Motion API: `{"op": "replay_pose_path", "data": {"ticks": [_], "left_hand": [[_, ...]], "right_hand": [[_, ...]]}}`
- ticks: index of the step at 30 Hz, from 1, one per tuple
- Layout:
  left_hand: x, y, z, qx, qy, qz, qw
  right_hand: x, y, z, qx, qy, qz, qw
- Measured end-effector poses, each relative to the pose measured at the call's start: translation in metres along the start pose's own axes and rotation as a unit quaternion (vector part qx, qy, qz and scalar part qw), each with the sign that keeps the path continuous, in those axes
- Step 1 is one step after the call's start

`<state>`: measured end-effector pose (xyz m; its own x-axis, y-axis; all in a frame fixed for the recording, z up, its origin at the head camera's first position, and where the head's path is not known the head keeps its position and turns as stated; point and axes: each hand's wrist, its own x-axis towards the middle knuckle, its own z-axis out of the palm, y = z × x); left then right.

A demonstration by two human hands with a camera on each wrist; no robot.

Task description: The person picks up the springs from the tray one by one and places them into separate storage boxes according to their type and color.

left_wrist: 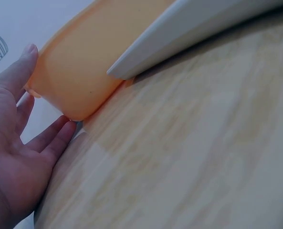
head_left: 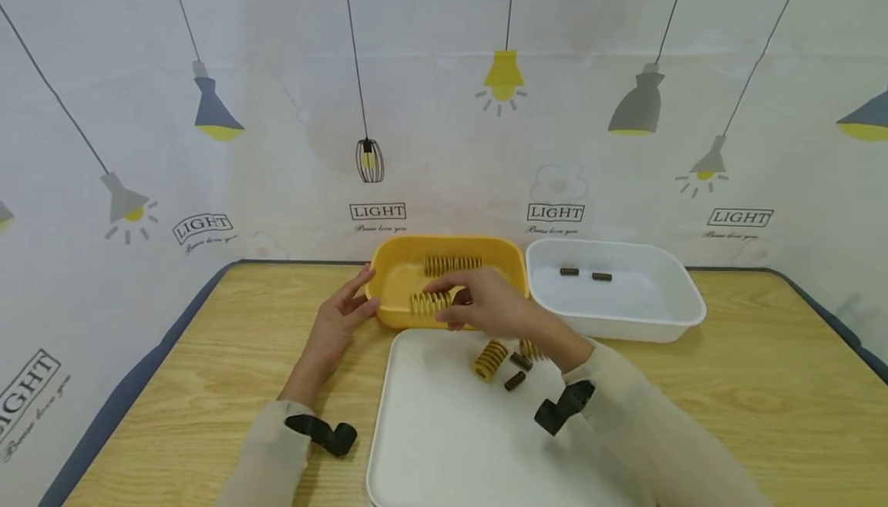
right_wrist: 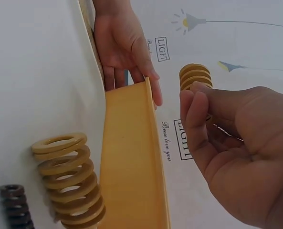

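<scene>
My right hand pinches a yellow coil spring between thumb and fingers, above the yellow bin. The held spring's end shows past the fingertips in the right wrist view. At the bin's left end, my left hand holds the rim and outer wall; in the left wrist view its fingers touch the lower corner. More yellow springs lie along the bin's far side. On the white tray are a yellow spring, another partly hidden by my right arm, and two small dark springs.
A white bin stands right of the yellow one, with two small dark springs inside. Both bins sit behind the tray on a wood-grain table. A printed curtain rises behind the table's far edge.
</scene>
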<state>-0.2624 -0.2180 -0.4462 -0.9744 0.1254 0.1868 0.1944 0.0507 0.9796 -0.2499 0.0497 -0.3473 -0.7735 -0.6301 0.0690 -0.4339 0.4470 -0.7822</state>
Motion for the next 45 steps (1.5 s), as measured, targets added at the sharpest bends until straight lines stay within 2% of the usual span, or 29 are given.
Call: {"op": "replay_pose_path", "data": {"ticks": [13,23,30,45], "left_hand": [[0.000,-0.001,0.001,-0.022,-0.001,0.000,0.9998],[-0.001,-0.002,0.000,-0.018,0.000,0.000,0.9998],[0.000,-0.002,0.000,-0.021,0.002,0.000,0.9998],[0.000,-0.001,0.000,-0.030,0.003,0.000,0.9996]], "right_hand": [[0.028,0.008,0.003,0.004,0.023,0.044,0.999],[0.045,0.017,0.009,0.018,0.028,0.077,0.997],[0.056,0.025,0.013,0.022,0.029,0.080,0.996],[0.070,0.038,0.016,-0.021,0.036,0.112,0.993]]}}
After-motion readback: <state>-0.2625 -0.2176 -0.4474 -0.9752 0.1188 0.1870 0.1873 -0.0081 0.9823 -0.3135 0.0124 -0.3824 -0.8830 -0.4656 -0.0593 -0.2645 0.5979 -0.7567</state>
